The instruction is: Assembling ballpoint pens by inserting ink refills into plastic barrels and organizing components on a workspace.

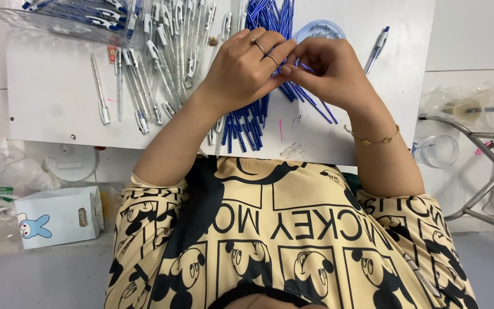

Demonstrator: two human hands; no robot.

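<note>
While my left hand point(244, 66) and right hand point(330, 71) pinched a blue refill point(307, 67) mid-worktop point(52, 97), fitting it seemingly wanted careful alignment.

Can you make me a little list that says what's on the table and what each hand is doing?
Surface: white board
Left hand: two rings, fingertips meeting the right hand's
Right hand: pinching a thin blue plastic pen refill, gold chain bracelet on its wrist
Under the hands: heap of blue refills
Left part of the board: clear plastic pen barrels lying in rows
Right part of the board: one assembled blue-and-white pen
Behind the hands: round clear lid
</note>
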